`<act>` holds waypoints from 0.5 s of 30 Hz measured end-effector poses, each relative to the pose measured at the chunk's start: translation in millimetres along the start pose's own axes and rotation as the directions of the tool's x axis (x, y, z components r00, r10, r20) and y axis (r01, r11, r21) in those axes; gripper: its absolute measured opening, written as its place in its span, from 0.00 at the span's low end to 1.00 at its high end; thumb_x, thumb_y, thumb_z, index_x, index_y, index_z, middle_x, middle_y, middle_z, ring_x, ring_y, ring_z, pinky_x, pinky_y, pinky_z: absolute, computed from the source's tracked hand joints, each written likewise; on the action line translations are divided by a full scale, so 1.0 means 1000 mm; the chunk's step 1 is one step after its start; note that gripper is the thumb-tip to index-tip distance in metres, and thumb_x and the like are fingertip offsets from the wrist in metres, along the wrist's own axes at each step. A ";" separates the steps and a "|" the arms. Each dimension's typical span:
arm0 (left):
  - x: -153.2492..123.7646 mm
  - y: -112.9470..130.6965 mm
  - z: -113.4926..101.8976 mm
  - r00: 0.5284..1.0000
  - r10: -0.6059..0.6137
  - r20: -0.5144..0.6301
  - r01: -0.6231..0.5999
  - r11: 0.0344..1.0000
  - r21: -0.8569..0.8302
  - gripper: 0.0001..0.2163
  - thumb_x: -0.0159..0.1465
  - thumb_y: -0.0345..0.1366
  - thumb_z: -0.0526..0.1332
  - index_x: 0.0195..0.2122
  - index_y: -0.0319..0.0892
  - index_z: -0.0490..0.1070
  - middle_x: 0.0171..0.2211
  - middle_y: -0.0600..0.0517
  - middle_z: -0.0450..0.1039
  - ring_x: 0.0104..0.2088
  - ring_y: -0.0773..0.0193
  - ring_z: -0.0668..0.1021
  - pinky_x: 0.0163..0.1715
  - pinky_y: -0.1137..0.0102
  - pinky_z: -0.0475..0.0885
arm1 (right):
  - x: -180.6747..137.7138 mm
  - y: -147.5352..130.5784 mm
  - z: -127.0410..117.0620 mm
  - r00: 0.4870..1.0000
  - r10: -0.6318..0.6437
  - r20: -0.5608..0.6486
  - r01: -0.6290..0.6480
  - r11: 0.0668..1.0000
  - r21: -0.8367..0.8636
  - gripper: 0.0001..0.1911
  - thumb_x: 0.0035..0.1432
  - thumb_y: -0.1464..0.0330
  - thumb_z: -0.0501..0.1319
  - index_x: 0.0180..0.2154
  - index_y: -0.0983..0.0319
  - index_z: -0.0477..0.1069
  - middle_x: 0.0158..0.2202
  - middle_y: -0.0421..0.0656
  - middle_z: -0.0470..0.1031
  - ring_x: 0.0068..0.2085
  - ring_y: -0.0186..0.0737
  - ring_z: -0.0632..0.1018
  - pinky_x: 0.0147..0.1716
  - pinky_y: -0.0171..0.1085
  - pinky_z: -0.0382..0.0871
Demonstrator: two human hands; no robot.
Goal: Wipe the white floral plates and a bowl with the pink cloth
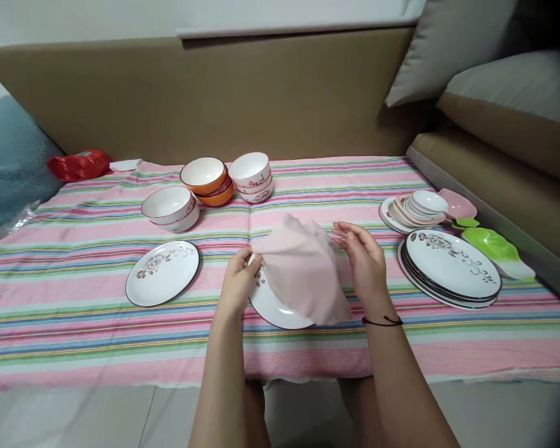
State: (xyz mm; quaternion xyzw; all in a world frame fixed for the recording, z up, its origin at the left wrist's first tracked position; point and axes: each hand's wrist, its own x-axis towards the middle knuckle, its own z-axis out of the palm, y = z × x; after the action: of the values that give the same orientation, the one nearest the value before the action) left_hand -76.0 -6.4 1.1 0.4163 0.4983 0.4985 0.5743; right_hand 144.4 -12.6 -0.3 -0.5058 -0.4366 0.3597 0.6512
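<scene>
A thin pale pink cloth hangs rumpled over an oval white plate with a dark rim and brown floral print. My left hand is closed at the left side, thumb and fingers pinching the cloth's edge close to the plate rim. Whether it grips the plate too, I cannot tell. My right hand, with a dark cord on the wrist, is open beside the cloth's right edge, its fingers stretched out and apart. Most of the plate's face is hidden under the cloth. A similar plate lies flat at the left.
Behind stand stacked white bowls, orange bowls and more white bowls. To the right are stacked plates, small dishes and a green leaf-shaped dish. A red bundle lies on the striped cloth, back left.
</scene>
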 end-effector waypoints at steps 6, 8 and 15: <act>-0.002 -0.003 0.003 0.995 0.062 0.084 -0.083 0.957 0.279 0.09 0.56 0.40 0.60 0.34 0.41 0.71 0.29 0.53 0.71 0.28 0.67 0.71 0.28 0.73 0.66 | -0.012 -0.013 0.012 0.940 0.103 0.326 -0.035 0.977 -0.208 0.15 0.55 0.61 0.61 0.43 0.59 0.72 0.43 0.45 0.77 0.45 0.42 0.76 0.44 0.39 0.69; -0.003 -0.001 0.004 0.992 0.091 0.091 -0.115 0.946 0.303 0.09 0.57 0.40 0.60 0.35 0.41 0.71 0.31 0.52 0.71 0.30 0.66 0.71 0.29 0.73 0.66 | -0.014 -0.015 0.014 0.922 0.073 0.380 0.075 0.930 -0.359 0.12 0.56 0.62 0.59 0.41 0.59 0.74 0.41 0.43 0.78 0.42 0.42 0.76 0.40 0.37 0.68; -0.003 0.006 0.012 0.980 0.147 0.136 -0.195 0.861 0.471 0.06 0.56 0.39 0.58 0.28 0.42 0.70 0.25 0.54 0.67 0.24 0.66 0.67 0.26 0.72 0.62 | -0.014 -0.011 0.011 0.931 -0.084 0.355 0.342 0.540 -0.770 0.08 0.56 0.64 0.59 0.29 0.59 0.74 0.27 0.42 0.76 0.28 0.40 0.73 0.27 0.36 0.57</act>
State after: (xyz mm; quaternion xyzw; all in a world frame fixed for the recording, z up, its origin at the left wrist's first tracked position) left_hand -64.7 -7.9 9.0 0.6118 0.5397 0.3875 0.4292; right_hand 129.6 -23.8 8.4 -0.6367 -0.6977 0.0994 0.3131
